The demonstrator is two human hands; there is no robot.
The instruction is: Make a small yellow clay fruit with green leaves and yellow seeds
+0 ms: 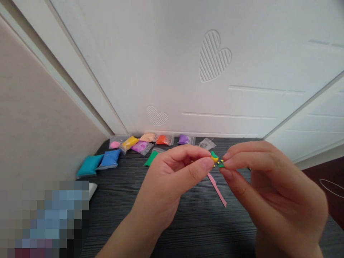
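Thumb and fingers of my left hand (pixel 180 175) pinch a small yellow and green clay piece (pixel 214 157) above the dark table. Close to its right, my right hand (pixel 271 186) is closed in a pinch on a tiny green clay bit (pixel 221 165). Little yellow and dark dots show between the two hands; whether they sit on the table or on the clay I cannot tell. Beneath the hands lies a pink clay tool (pixel 217 190), its upper end hidden by my left hand.
Along the back of the dark table (pixel 201 229) lie bags of clay: teal (pixel 90 165), blue (pixel 109 159), yellow (pixel 130 143), orange (pixel 162 139), purple (pixel 185 139) and green (pixel 152 158). A white panel (pixel 172 71) with carved hearts stands behind. The lower left is pixelated.
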